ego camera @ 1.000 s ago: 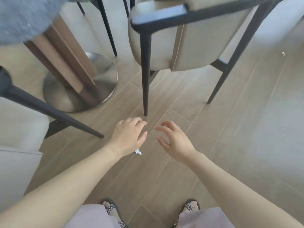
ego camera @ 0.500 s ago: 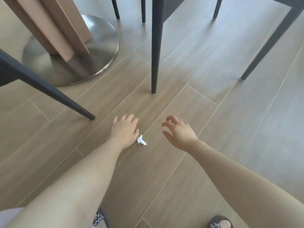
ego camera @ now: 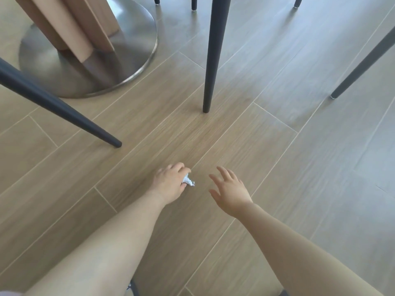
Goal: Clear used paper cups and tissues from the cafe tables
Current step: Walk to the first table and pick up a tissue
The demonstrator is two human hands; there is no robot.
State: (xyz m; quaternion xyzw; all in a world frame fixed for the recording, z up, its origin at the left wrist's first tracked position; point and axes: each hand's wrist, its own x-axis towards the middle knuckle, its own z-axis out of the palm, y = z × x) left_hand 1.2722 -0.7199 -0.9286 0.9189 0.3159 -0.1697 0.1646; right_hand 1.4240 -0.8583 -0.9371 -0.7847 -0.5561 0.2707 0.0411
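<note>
Fingers (ego camera: pixel 178 167) of the left hand (ego camera: pixel 171 184) are curled down and pinching a small crumpled white tissue (ego camera: pixel 188 180), which sticks out from the hand's right side, low over the wood-look floor (ego camera: pixel 267 150). On my feed I cannot tell whether the scrap touches the planks or is just clear of them. The left forearm runs back to the near left corner. Just to the right, near the tissue but apart from it, the right hand (ego camera: pixel 232 192) hangs palm down with its fingers spread and relaxed, holding nothing. Its forearm runs back to the near right corner. Sweeping the rest of the scene from the left, I see the left chair leg (ego camera: pixel 64 112), dark and slanted, coming in from the left edge, with its tip on the floor well to the far left of the hands. Behind it, at the far left, stands the table pedestal (ego camera: pixel 64 24), made of wooden panels, on a round brushed-metal table base (ego camera: pixel 132 60). The middle chair leg (ego camera: pixel 211 54) drops almost straight down and meets the floor beyond the hands, roughly in line with the gap between them. At the far right, the right chair leg (ego camera: pixel 363 63) slants in from the edge and meets the floor well apart from the right hand. Part of a patterned shoe (ego camera: pixel 133 288) peeks out by the left forearm at the near edge.
</note>
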